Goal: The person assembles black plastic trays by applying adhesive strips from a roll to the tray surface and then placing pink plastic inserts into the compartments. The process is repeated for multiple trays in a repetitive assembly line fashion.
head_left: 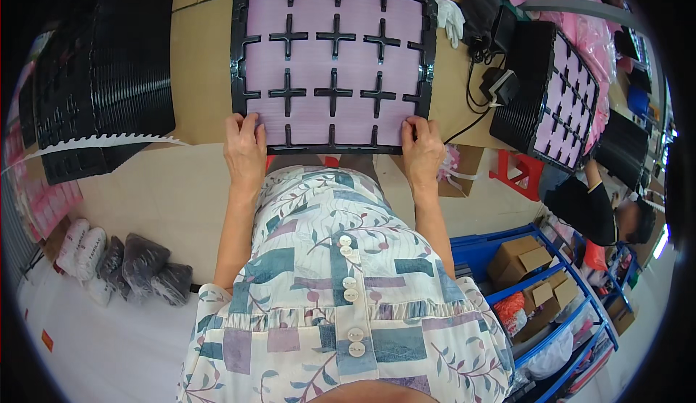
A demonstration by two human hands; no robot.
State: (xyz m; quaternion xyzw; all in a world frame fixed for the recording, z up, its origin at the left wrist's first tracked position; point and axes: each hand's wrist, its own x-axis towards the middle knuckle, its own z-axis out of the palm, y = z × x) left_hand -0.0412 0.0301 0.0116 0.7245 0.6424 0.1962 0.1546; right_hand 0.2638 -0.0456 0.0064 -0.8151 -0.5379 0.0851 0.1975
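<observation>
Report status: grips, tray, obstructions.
Left grip, right grip: holding near corners. Black tray: cross dividers, lilac between. Nothing seen across it; black cable to its right.

Lighting: bright, fairly even, indoor; small glints on black tray [238, 62], sheen on pink plastic wrap [598, 59], white glare at far right; Distortion: fisheye, edges bowed, corners black; Focus: centre clear, right-hand background soft
</observation>
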